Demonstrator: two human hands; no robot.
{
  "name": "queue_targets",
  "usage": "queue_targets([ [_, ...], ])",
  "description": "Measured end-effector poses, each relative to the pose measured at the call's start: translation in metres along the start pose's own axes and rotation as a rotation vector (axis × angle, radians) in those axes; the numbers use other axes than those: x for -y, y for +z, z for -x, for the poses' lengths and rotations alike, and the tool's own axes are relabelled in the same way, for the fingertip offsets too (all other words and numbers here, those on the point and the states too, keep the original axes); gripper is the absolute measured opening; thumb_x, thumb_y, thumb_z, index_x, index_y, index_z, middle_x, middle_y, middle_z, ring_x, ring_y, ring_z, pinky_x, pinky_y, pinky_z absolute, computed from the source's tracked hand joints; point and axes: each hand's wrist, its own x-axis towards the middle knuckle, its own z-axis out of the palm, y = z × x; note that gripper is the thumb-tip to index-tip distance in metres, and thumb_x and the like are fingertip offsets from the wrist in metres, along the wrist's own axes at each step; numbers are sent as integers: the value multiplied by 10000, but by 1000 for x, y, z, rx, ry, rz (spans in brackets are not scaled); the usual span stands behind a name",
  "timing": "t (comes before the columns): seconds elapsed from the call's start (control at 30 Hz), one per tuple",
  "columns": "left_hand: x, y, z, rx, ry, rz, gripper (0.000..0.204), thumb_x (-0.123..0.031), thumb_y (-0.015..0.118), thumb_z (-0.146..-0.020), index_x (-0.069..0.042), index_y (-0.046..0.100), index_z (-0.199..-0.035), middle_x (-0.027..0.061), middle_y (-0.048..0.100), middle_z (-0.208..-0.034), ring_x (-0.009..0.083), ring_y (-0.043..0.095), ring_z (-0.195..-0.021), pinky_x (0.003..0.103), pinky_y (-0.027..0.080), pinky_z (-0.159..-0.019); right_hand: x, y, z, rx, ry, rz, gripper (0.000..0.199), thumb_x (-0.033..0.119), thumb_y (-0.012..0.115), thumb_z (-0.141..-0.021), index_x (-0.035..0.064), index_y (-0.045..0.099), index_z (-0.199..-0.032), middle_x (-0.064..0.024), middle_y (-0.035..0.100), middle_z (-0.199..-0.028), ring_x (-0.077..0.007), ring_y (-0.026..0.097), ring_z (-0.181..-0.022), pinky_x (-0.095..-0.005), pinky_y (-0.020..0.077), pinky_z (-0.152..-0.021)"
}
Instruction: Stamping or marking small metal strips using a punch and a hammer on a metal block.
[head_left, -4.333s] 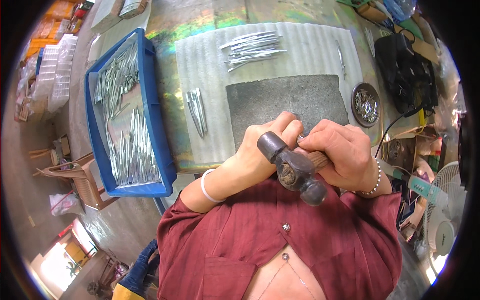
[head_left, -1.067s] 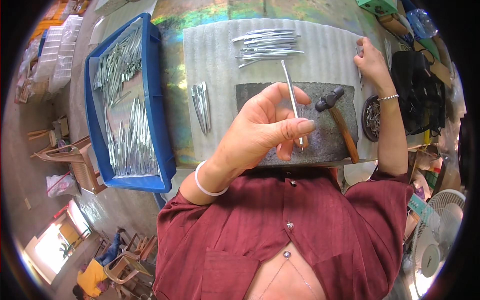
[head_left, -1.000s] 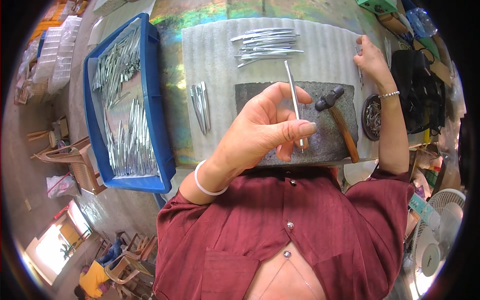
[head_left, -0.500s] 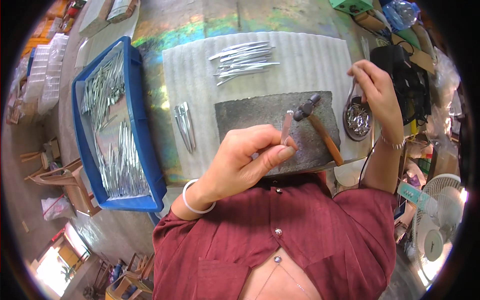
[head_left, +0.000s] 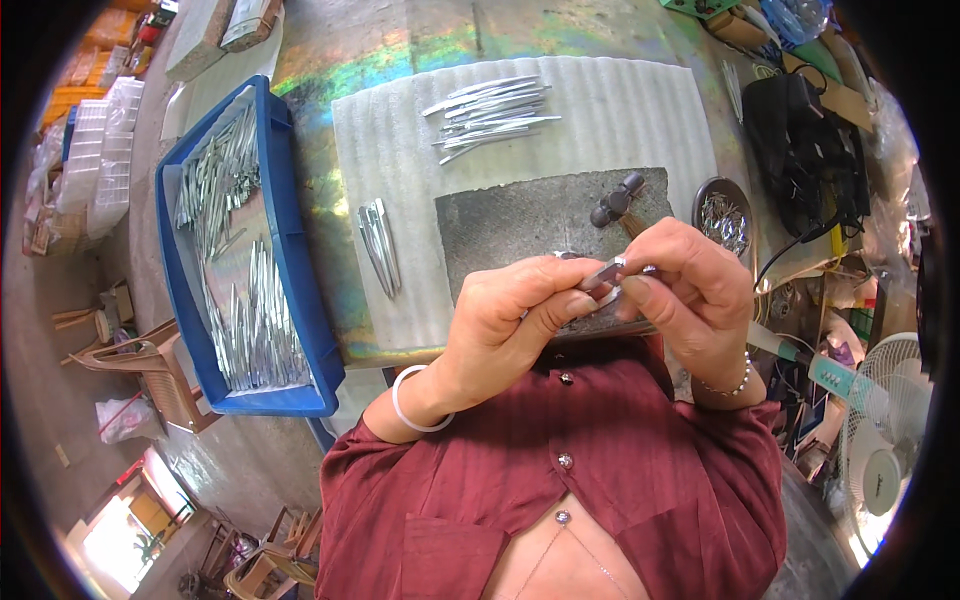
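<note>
Both hands meet close to the chest over the near edge of the dark stone slab (head_left: 540,225): the left hand (head_left: 510,320) has thumb and fingers pinched shut on a small silvery metal strip (head_left: 603,274), and the right hand (head_left: 690,295) closes its fingertips on the same piece from the other side, so the strip sits between the two, just above the slab's front edge. Most of the strip is buried under the fingers (I can only make out a short bright end of it), and its full shape stays hidden. Behind the hands a hammer (head_left: 615,203) lies on the slab, its handle cut off by the right hand. The slab rests on a white ribbed foam sheet (head_left: 640,120), which also carries a loose fan of metal strips (head_left: 490,112) at the far side and a small bundle (head_left: 379,245) at the left. Further left stands a blue tray (head_left: 300,290) full of similar strips. To the right, a round dish (head_left: 722,212) holds tiny metal bits, too small to identify, beside a black bag (head_left: 800,140). Stacked clear plastic boxes (head_left: 95,150) sit at the far left.
</note>
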Motion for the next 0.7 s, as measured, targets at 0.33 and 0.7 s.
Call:
queue_targets([
  [0.33,-3,4,7,14,-80,119,162,-8,629,-862,4,583,-1017,92,676,-843,97,639,-731,233,503,-653,0,8,5,1,-162,286,154,3,704,-782,-27,631,-914,-94,645,-753,-118,608,-605,-220,465,-532],
  [0.7,-8,-1,4,104,-331,270,93,-3,597,-885,25,547,-958,77,651,-773,89,616,-716,219,498,-617,-1,12,1,-19,191,-35,75,41,643,-861,-14,596,-839,-30,627,-687,-46,569,-532,-167,427,-460],
])
